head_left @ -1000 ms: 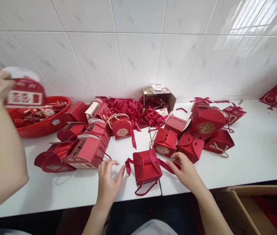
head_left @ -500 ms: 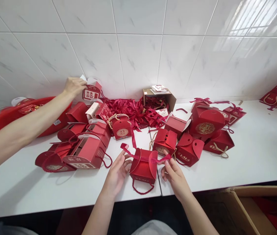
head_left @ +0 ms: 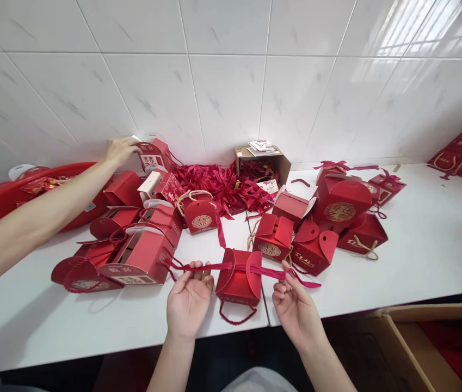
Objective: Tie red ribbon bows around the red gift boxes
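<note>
In front of me on the white table stands a small red gift box with curved flaps folded over its top and a rope handle hanging at its near side. A dark red ribbon runs through the holes in the flaps and stretches out to both sides. My left hand pinches the ribbon's left part, palm up. On the other side, my right hand has the ribbon's right part between thumb and fingers, with a loose tail beyond it.
Several red boxes stand left and right. Behind lie a ribbon heap and a small carton. Another person's hand holds a box beside a red basin. An open cardboard box sits below the table's right edge.
My hands have moved apart and drawn the ribbon out longer to both sides, nearly straight. The other person's hand has shifted slightly, still at the box by the wall.
</note>
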{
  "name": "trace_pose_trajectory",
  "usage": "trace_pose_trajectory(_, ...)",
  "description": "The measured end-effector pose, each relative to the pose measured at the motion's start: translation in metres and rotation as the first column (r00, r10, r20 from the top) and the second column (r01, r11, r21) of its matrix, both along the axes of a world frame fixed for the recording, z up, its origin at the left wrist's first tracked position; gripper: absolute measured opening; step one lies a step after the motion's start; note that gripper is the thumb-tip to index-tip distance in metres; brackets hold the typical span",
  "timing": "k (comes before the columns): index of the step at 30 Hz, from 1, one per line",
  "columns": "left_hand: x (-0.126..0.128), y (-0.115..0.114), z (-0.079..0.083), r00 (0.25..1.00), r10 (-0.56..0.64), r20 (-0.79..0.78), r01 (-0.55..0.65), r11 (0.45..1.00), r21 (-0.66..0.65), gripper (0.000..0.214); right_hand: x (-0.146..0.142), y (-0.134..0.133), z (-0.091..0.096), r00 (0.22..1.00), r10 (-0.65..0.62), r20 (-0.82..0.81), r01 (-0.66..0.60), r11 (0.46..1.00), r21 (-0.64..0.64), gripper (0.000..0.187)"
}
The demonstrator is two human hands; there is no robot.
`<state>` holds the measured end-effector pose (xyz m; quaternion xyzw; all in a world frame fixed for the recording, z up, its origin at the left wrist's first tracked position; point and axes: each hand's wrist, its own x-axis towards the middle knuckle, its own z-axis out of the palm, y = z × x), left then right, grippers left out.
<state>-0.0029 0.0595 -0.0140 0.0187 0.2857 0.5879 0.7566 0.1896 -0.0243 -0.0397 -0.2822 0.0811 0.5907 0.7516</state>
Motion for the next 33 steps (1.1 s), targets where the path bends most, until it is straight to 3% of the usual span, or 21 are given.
trace_pose_trajectory(3,-0.002,-0.003,0.009,0.998,0.047,-0.046,-0.042,0.993,0.106,0.024,0.003,-0.001,0.01,0.991,-0.07,0.115,0.075,0.996,-0.039,0.021)
trace_pose_trajectory(6,-0.006,-0.005,0.025,0.98,0.079,-0.184,-0.022,0.956,0.293,0.01,0.011,0.003,0.022,0.929,-0.152,0.337,0.161,0.987,0.004,0.024)
trace_pose_trajectory(9,-0.005,-0.003,0.044,0.925,0.128,-0.358,0.07,0.869,0.49,0.007,0.018,0.011,0.037,0.804,-0.181,0.567,0.143,0.983,0.112,0.022)
trace_pose_trajectory(12,0.0,0.001,0.061,0.871,0.156,-0.466,0.174,0.788,0.59,0.009,0.022,0.019,0.053,0.616,-0.189,0.765,0.088,0.981,0.172,0.018)
trace_pose_trajectory(15,0.006,0.004,0.075,0.843,0.158,-0.514,0.228,0.762,0.607,0.011,0.021,0.024,0.071,0.409,-0.162,0.898,0.033,0.986,0.162,0.02)
trace_pose_trajectory(17,0.008,0.006,0.082,0.832,0.154,-0.534,0.244,0.762,0.6,0.011,0.02,0.027,0.083,0.33,-0.142,0.933,0.01,0.989,0.147,0.024)
trace_pose_trajectory(22,0.017,0.01,0.094,0.811,0.085,-0.579,0.338,0.741,0.581,0.011,0.018,0.04,0.11,0.261,-0.177,0.949,-0.072,0.977,0.202,0.027)
trace_pose_trajectory(26,0.029,0.014,0.102,0.748,0.068,-0.66,0.419,0.723,0.549,0.022,0.012,0.05,0.127,0.259,-0.093,0.961,-0.305,0.937,0.173,0.026)
trace_pose_trajectory(29,0.037,0.014,0.107,0.673,0.087,-0.735,0.486,0.696,0.528,0.021,0.004,0.052,0.134,0.114,-0.017,0.993,-0.523,0.849,0.075,0.024)
trace_pose_trajectory(31,0.041,0.012,0.109,0.598,0.118,-0.793,0.542,0.67,0.508,0.02,-0.001,0.051,0.135,0.053,0.003,0.999,-0.604,0.796,0.029,0.027)
trace_pose_trajectory(33,0.041,0.01,0.11,0.529,0.147,-0.836,0.595,0.638,0.489,0.018,-0.002,0.051,0.132,0.049,-0.012,0.999,-0.597,0.802,0.039,0.024)
